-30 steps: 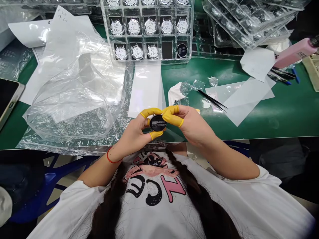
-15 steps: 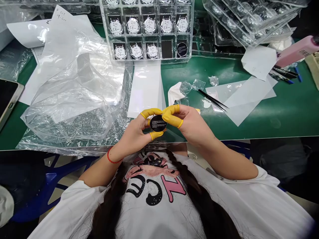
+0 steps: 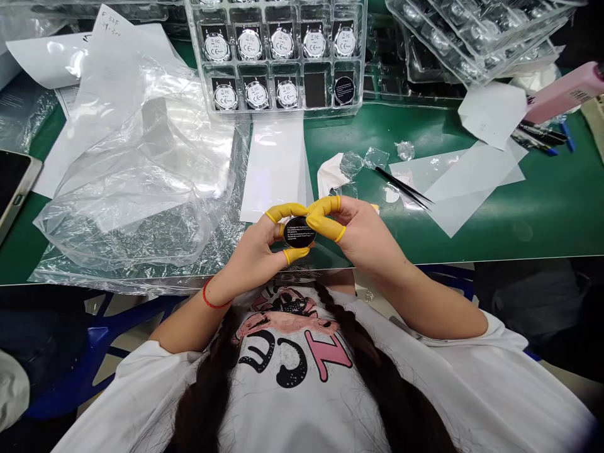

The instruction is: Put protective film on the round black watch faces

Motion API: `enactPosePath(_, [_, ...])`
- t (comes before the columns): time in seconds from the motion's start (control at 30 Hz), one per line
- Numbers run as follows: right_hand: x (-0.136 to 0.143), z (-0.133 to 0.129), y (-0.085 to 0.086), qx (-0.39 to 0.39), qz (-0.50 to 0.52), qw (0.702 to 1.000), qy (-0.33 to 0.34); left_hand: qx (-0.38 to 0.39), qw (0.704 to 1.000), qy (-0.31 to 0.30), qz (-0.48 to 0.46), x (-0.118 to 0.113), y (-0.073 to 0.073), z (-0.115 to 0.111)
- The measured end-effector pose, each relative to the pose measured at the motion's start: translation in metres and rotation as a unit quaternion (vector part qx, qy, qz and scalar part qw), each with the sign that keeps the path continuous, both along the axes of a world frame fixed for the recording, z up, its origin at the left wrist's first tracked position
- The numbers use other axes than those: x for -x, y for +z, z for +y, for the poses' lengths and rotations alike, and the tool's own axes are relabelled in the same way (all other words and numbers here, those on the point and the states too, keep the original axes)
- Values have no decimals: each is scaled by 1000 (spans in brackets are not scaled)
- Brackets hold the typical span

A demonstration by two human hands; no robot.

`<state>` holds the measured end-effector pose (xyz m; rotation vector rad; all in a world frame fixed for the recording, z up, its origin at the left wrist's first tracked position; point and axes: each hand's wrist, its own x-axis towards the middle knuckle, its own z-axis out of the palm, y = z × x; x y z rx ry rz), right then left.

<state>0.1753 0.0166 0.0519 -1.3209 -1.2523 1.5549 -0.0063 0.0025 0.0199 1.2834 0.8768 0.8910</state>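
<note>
Dead centre of the frame, the left hand (image 3: 255, 253) has its grip round a black disc (image 3: 298, 236), the right hand (image 3: 365, 238) pinching its upper-right rim! Top centre, a clear tray (image 3: 330, 113) holds silver watch cases (image 3: 287, 94).

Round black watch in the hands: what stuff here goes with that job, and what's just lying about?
Seem to belong: round black watch, in the left hand, with the right hand pinching at its edge; watch tray; maybe the black tweezers.

Probably just lying about: phone, clear plastic bag, pink bottle, pens.
</note>
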Motion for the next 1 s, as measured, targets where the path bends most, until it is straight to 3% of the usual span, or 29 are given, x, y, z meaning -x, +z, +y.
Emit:
enactPosePath(0.4, [0, 3, 5, 85, 72, 994, 4, 7, 1000, 8, 18, 1, 1, -1])
enactPosePath(1.0, [1, -2, 5, 28, 59, 998, 0, 12, 1000, -3, 1, -1, 1, -2])
